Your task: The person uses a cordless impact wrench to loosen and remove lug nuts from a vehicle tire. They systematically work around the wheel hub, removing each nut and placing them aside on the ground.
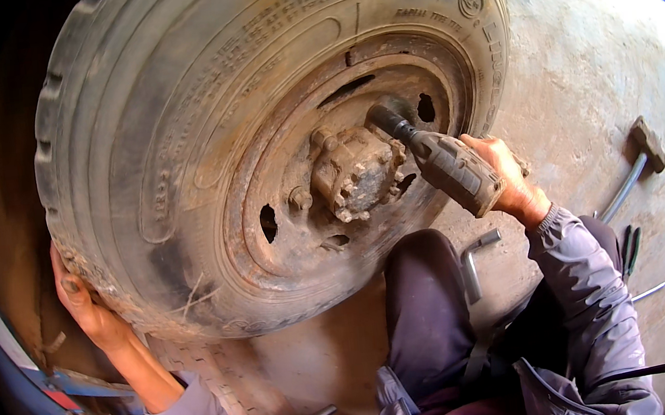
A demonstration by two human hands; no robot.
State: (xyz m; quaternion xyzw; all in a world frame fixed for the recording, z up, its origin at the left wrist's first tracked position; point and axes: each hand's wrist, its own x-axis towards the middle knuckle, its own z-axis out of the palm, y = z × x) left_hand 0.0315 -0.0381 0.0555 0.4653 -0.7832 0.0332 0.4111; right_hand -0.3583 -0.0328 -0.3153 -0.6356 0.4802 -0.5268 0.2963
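Item: truck wheel point(260, 134), upright, filling the upper left of my view. My left hand point(87, 302) grips the tyre's lower left edge; my right hand point(508, 181) is closed around an impact wrench point(445, 163), socket on the rim beside the hub point(357, 168). Open concrete floor point(576, 60) to the right holds a hammer point(639, 155) and an L-shaped wrench point(474, 261) near my knee
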